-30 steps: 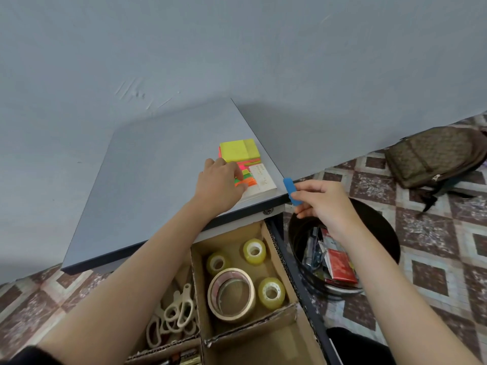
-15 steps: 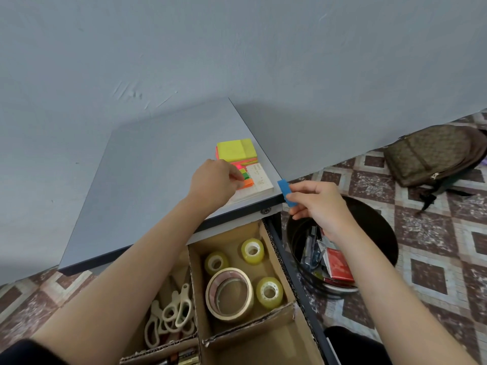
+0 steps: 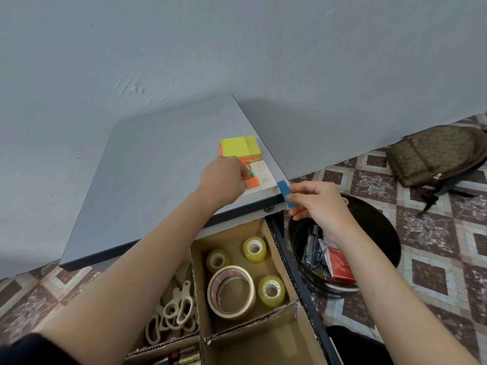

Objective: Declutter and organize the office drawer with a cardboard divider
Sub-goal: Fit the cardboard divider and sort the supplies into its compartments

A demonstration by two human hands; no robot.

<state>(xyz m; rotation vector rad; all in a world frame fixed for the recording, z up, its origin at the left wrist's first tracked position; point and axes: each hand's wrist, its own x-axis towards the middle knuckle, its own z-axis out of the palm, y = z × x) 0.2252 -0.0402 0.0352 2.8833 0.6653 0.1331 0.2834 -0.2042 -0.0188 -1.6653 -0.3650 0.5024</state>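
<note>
My right hand pinches a small blue sticky flag just off the desk's right corner, above the bin. My left hand rests on a white card of coloured index flags on the desk, its fingertips at the orange flag; whether it grips anything is hidden. A yellow sticky-note pad lies just behind the card. Below, the open drawer holds a cardboard divider: the right compartment has a large masking tape roll and three small clear tape rolls; the left has scissors.
The grey desk top meets a blue-grey wall. A black waste bin with wrappers and a red packet stands right of the drawer. A brown backpack lies on the patterned tile floor. Batteries show at the drawer's front left.
My right hand has tilted the blue flag a little and stayed by the desk corner. My left hand remains on the flag card. The view shifted slightly.
</note>
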